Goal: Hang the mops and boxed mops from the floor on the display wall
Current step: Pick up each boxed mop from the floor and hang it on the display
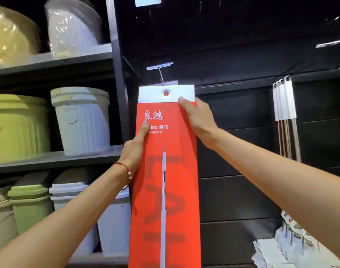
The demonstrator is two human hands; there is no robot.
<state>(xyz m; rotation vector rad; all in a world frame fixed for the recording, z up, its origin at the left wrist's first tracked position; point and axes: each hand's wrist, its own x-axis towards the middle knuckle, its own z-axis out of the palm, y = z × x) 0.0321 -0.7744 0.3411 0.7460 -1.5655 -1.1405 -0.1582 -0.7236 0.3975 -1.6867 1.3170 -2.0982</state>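
Household-goods shop, dark shelving stacked with wrapped plastic bins, black display wall with metal hooks, boxed mop, hanging mops

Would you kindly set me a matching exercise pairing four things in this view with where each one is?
Things:
1. left hand
2. right hand
3. large green bin
4. hanging mops

Places:
A. on the wall, far right
B. at the left edge of the red box
C. on the middle shelf, far left
D. at the upper right corner of the red box

Pairs: 1-B; 2-D; 3-C; 4-A
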